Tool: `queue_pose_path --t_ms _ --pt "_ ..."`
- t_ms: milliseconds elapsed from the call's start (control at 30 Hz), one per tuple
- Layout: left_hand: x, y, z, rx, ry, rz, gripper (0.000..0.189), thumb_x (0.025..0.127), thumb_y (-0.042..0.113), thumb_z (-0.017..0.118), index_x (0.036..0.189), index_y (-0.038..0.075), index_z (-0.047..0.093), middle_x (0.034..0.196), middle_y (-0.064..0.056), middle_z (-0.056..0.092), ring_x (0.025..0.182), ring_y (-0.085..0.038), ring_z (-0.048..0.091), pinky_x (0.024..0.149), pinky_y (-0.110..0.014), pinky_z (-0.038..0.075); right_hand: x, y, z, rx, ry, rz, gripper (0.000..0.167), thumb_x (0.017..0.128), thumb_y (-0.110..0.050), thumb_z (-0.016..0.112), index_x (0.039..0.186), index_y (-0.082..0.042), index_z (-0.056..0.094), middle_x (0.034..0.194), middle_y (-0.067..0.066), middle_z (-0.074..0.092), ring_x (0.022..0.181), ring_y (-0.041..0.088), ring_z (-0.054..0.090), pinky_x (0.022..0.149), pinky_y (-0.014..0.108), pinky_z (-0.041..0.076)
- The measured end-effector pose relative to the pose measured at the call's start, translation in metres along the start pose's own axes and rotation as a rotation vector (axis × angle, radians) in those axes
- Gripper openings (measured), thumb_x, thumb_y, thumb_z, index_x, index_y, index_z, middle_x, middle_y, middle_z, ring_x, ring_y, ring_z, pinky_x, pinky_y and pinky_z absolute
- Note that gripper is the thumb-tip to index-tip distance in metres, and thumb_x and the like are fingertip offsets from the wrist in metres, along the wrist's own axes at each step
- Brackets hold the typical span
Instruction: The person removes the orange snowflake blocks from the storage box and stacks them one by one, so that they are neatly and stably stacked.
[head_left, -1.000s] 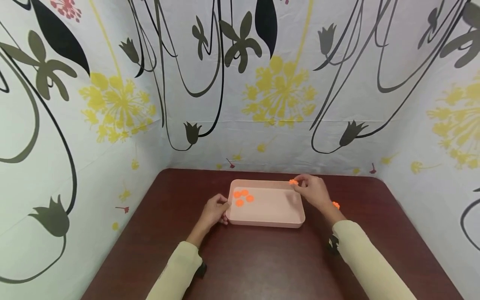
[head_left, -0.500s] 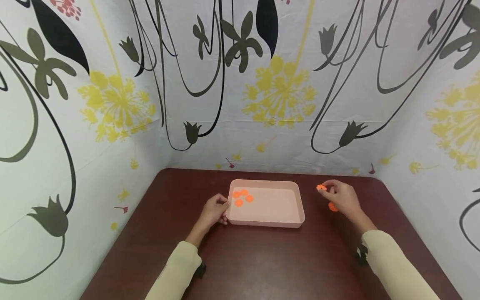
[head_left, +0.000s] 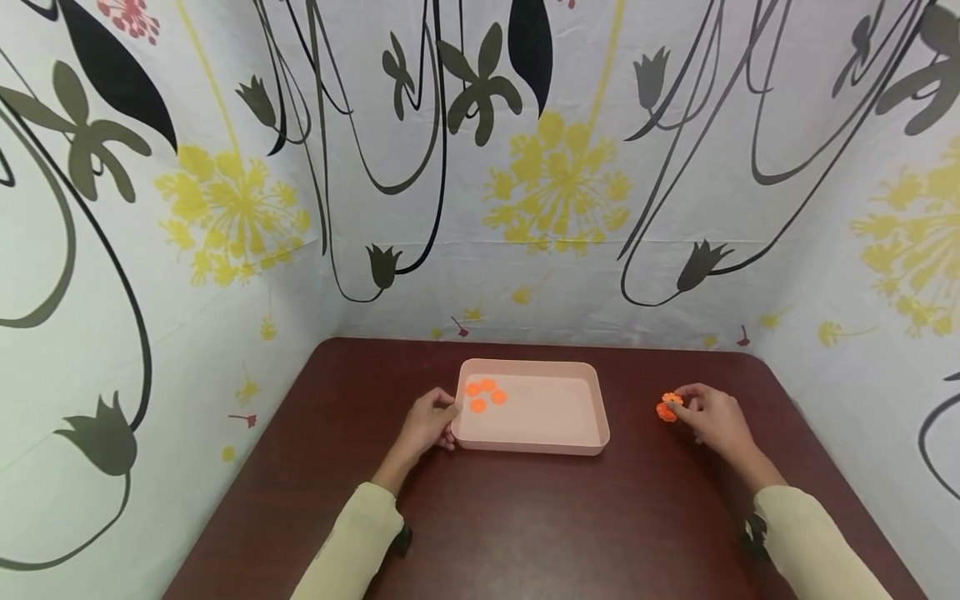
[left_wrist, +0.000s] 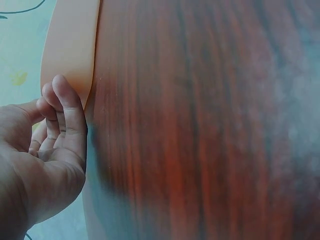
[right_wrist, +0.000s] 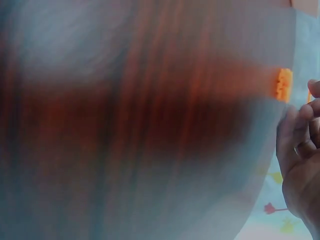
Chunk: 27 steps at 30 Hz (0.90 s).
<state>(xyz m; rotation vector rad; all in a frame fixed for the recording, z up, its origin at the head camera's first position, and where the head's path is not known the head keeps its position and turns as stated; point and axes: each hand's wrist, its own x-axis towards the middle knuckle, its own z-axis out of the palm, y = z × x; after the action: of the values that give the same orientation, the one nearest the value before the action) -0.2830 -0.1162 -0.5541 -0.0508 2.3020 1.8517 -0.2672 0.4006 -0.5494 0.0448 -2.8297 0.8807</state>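
Note:
My left hand [head_left: 426,427] grips the left end of a shallow peach tray [head_left: 555,421]. In the left wrist view, the left fingers [left_wrist: 70,115] curl against the wall of the tray [left_wrist: 70,45]. Several flat orange discs [head_left: 477,406] lie grouped in the left part of the tray. My right hand [head_left: 718,421] pinches an orange flower-shaped piece [head_left: 672,398] between thumb and fingertips. Directly beneath and in front of it are orange scalloped pieces [head_left: 664,412] on the table, which show as a small stack [right_wrist: 283,85] in the right wrist view, beside the fingers.
The dark red-brown wooden table [head_left: 517,517] has rounded back corners. White cloth walls with a plant print [head_left: 555,292] enclose it at the back and both sides. The tray stands near the back edge, left of the orange pieces.
My right hand has moved right, from over the tray's back right corner to the orange pieces on the table, carrying the flower-shaped piece. The left hand and tray stay put.

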Motion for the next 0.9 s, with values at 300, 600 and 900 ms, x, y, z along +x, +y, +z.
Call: queue_pose_path --t_ms 300,600,900 --pt "0.0017 -0.0019 0.0015 0.002 0.001 -0.003 0.021 0.102 0.015 0.063 0.12 0.004 0.06 0.064 -0.005 0.056 0.051 -0.016 0.06 0.051 -0.035 0.064 -0.0091 0.0089 0.0038 -0.013 -0.05 -0.002 0.044 0.102 -0.037 0.071 0.126 -0.001 0.066 0.066 0.0 0.058 0.05 0.014 0.054 0.044 0.028 0.043" --pt "0.0016 -0.0033 0.0011 0.001 0.003 0.001 0.022 0.103 0.016 0.063 0.121 0.004 0.06 0.064 -0.004 0.056 0.052 -0.016 0.061 0.051 -0.035 0.064 -0.0076 0.0085 0.0073 -0.03 -0.053 -0.013 0.043 0.102 -0.036 0.071 0.127 -0.001 0.067 0.065 -0.001 0.058 0.051 0.014 0.052 0.044 0.027 0.04" --pt "0.0021 -0.0044 0.0011 0.005 0.005 -0.002 0.022 0.104 0.016 0.062 0.122 0.004 0.06 0.065 -0.004 0.056 0.052 -0.015 0.061 0.052 -0.035 0.065 -0.0076 0.0099 0.0085 -0.059 -0.048 -0.014 0.044 0.1 -0.034 0.072 0.129 -0.001 0.067 0.066 -0.002 0.057 0.052 0.013 0.051 0.044 0.026 0.038"
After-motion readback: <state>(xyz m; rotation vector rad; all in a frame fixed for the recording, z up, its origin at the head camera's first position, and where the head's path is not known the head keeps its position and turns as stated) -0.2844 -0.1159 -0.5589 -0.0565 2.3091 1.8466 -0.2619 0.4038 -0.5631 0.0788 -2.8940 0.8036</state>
